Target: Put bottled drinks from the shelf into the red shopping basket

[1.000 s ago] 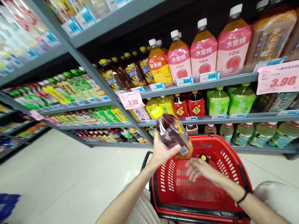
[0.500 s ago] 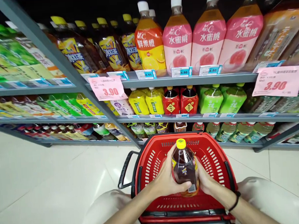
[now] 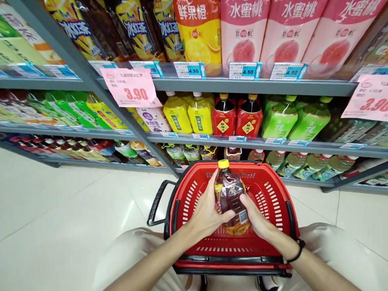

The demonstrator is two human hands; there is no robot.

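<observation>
Between both hands, a bottle of dark brown tea with a yellow cap is held over a red shopping basket. My left hand is wrapped round the bottle's left side, its thumb across the front. On the right side, my right hand grips the same bottle, thumb lying on its front. The bottle leans slightly, cap away from me, and a barcode shows low on it. My fingers behind the bottle are hidden. A black band circles my right wrist.
Grey shelves of drink bottles stand just beyond the basket, with peach juice bottles on the upper level. Pink price signs hang from the shelf edge. The basket's black handle sticks out left, above the tiled floor.
The view has tilted down, showing my shoes. The bottle has turned in my hands, its barcode side now more in view, and my right thumb has come round onto its front.
</observation>
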